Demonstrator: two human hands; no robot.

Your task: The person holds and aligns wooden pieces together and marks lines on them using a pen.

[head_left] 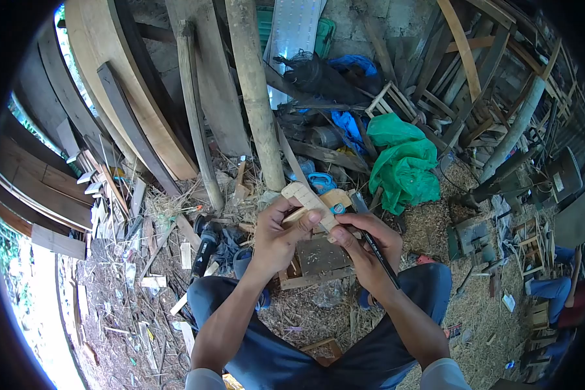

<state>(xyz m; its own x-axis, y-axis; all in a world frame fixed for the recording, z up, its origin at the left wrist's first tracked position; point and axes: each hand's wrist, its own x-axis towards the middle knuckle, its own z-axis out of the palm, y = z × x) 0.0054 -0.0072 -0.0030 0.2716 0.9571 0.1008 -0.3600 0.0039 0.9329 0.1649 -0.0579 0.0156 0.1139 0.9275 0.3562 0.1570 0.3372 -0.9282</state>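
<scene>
A pale, shaped piece of wood (300, 194) with a rounded upper end is held up in front of my knees. My left hand (279, 235) pinches it from the left, thumb on its face. My right hand (369, 250) grips its lower right end between thumb and fingers, and a dark pencil-like stick (382, 259) lies across that same hand. Just behind the fingers, a small blue round item (337, 208) shows near another wooden piece (337, 197). Below the hands is a low wooden block (324, 256) with shavings on it.
A black power tool (205, 250) lies left of my knees. Green plastic (404, 162) and a blue tape-like ring (321, 182) sit ahead. Boards (120, 84) and a post (257, 91) lean at the back. Another person's leg (552, 289) shows at far right.
</scene>
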